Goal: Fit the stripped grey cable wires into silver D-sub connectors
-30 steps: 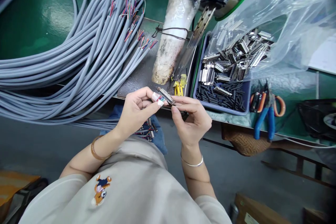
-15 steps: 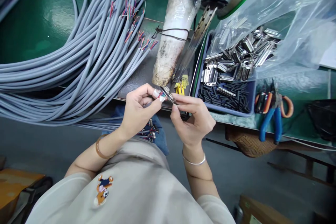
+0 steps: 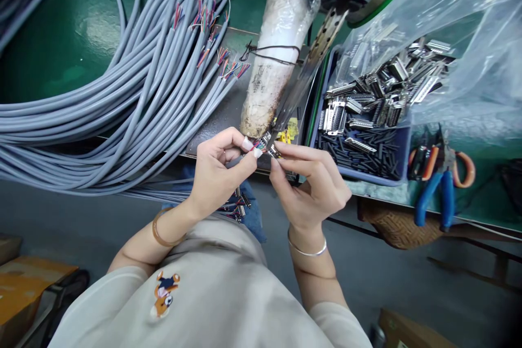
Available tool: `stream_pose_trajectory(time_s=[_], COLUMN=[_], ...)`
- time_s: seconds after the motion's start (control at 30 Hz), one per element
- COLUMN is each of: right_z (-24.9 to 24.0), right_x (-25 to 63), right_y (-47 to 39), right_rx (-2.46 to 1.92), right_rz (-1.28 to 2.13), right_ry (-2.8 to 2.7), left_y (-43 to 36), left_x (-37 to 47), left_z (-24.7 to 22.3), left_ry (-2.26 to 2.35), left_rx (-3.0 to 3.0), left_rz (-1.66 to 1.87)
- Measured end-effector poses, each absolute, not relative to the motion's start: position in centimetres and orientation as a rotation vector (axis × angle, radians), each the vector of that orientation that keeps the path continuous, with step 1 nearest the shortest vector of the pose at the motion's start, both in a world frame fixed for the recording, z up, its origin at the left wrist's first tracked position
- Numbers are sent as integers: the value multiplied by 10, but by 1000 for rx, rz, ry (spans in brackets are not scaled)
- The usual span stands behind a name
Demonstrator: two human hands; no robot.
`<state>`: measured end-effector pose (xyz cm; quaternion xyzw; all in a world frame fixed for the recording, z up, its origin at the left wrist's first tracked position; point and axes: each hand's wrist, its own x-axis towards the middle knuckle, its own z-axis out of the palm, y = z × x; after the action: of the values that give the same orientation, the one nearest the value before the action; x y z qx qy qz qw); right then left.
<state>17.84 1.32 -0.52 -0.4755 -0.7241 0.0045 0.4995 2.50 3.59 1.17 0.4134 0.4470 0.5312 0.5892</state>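
Note:
My left hand point(image 3: 220, 168) is closed, its wrapped thumb and forefinger pinching coloured wires point(image 3: 258, 145) at a cable's end. My right hand point(image 3: 310, 182) grips a metal multi-pin connector point(image 3: 274, 151) by its end, between thumb and fingers. The wires meet the connector between the two hands, right at the tip of a soldering iron point(image 3: 312, 60) that slants down from above. Beside the iron, a stained white wrapped tube point(image 3: 267, 87) points its open end at the same spot. Exactly which wire touches which pin is too small to tell.
Grey cables point(image 3: 163, 81) with stripped coloured ends lie bundled on the left. On the right, a blue tray point(image 3: 369, 176) holds connectors point(image 3: 383, 89) and short black tubes point(image 3: 362, 149). Pliers point(image 3: 436, 196) and cutters point(image 3: 426, 160) lie beside it. Finished-looking connectors point(image 3: 240, 204) rest on my lap.
The view has shifted slightly, so the bench items sit a little further right. My right hand has shifted a little right and down; both hands keep their grip at the iron's tip.

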Motion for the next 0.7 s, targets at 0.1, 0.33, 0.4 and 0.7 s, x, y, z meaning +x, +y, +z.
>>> stream_pose_trajectory(time_s=[0.1, 0.33, 0.4, 0.7], right_z=[-5, -8, -8, -13], right_x=[178, 178, 178, 187], right_y=[12, 7, 6, -1], right_rx=[-1142, -1141, -1141, -1054], right_rz=[-41, -67, -60, 19], right_ry=[-1794, -1844, -1833, -1488], left_y=[36, 36, 35, 33], left_x=[23, 20, 20, 21], left_z=[11, 4, 4, 4], left_ry=[1029, 1042, 1032, 1031], left_rx=[950, 941, 946, 920], left_rz=[1207, 1147, 1160, 1152])
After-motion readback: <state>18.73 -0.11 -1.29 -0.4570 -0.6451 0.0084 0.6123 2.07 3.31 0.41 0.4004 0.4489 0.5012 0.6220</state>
